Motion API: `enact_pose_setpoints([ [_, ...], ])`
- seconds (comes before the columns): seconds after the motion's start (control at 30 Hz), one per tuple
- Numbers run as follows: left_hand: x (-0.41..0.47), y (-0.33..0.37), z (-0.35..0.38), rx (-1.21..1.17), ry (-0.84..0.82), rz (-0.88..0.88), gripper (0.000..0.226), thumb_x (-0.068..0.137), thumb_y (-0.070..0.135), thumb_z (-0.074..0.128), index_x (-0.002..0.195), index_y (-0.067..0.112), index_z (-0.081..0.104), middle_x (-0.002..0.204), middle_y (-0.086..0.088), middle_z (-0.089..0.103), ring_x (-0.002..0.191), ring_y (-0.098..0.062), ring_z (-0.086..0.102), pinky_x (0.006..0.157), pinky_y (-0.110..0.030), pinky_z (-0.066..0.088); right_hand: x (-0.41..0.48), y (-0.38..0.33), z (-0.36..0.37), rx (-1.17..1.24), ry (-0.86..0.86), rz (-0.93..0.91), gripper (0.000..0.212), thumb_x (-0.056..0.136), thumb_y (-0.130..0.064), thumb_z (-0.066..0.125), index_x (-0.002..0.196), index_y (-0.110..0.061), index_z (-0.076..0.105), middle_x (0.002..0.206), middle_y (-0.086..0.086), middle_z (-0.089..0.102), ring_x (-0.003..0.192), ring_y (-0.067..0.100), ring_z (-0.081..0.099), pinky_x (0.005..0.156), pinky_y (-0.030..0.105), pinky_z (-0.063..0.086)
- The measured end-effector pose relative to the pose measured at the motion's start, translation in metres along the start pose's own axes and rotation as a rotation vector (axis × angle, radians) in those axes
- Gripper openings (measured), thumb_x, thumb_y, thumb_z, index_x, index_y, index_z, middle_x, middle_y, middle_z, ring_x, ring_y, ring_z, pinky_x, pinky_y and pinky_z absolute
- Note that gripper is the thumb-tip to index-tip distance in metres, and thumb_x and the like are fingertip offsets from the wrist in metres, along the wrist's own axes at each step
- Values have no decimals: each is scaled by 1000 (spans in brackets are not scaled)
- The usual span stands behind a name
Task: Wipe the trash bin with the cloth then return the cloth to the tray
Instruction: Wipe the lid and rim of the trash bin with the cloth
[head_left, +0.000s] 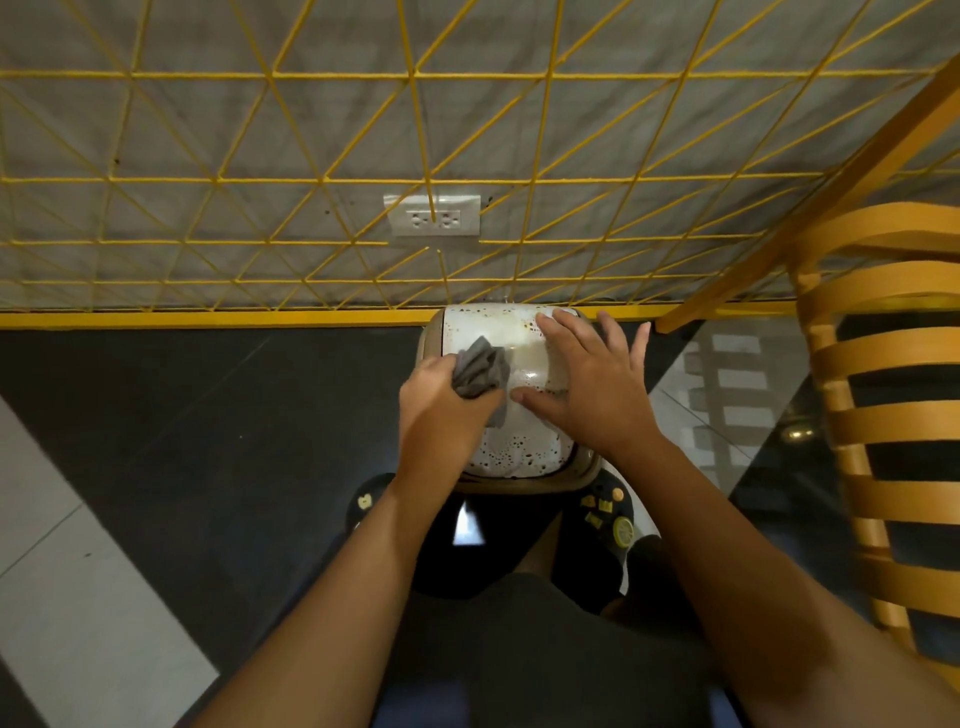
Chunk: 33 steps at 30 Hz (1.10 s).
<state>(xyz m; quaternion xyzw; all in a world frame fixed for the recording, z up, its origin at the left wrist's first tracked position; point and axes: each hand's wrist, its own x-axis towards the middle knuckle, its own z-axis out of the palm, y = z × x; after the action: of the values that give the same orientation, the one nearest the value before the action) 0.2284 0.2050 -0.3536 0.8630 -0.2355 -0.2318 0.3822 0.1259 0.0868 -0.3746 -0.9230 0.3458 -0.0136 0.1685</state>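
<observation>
Head view: left hand (441, 410) fingers clench crumpled grey cloth (480, 371) on glossy speckled white bin lid (511, 332); right hand (597, 384) fingers splayed flat at 3 o'clock; yellow wire grid (322, 179) touches lid's 12 o'clock edge.

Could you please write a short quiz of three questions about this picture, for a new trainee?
1. Which hand holds the cloth?
2. True or false: the right hand lies flat and open on the bin lid.
3. What is on the wall behind the trash bin? A) a socket B) a mirror C) a clock

Key:
1. The left hand.
2. True.
3. A, the socket, behind the yellow grid.
</observation>
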Motion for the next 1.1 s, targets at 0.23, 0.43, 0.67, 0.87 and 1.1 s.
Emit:
enact_pose_setpoints([
  [0.23,-13,0,-20,-474,-17,-284,14,81,30,65,92,25,58,91,3,67,83,-9,64,69,-25,54,4,-5,-14,338,-96,92,62,84,-39,60,139,-32,32,151,-8,29,144,26,-1,108,52,-20],
  [0.43,-17,8,-19,-520,-34,-378,14,81,19,62,91,25,55,93,-4,66,81,-14,65,71,-33,55,-8,-19,-34,636,46,122,41,93,-18,51,132,-23,43,152,-6,25,144,18,4,116,38,2],
  [0.67,-30,25,-5,-541,-190,-220,30,83,26,64,113,23,60,99,7,68,89,-3,64,63,-12,51,-36,-52,-40,908,-53,132,30,89,-39,52,118,-32,57,103,-24,58,99,-10,53,84,6,41],
  [0.87,-35,28,-3,-441,-371,-3,45,85,4,51,107,42,59,104,13,66,103,-6,59,88,-27,48,-30,-30,-40,1040,-104,327,28,83,-29,64,110,-25,59,102,-3,67,96,9,63,84,25,51],
  [1.1,-3,8,6,524,-85,367,62,87,33,57,141,22,28,150,7,22,134,-15,18,98,-34,9,-6,-2,-43,531,277,282,23,83,-11,58,106,-15,56,94,-2,54,71,-1,42,61,-2,33],
])
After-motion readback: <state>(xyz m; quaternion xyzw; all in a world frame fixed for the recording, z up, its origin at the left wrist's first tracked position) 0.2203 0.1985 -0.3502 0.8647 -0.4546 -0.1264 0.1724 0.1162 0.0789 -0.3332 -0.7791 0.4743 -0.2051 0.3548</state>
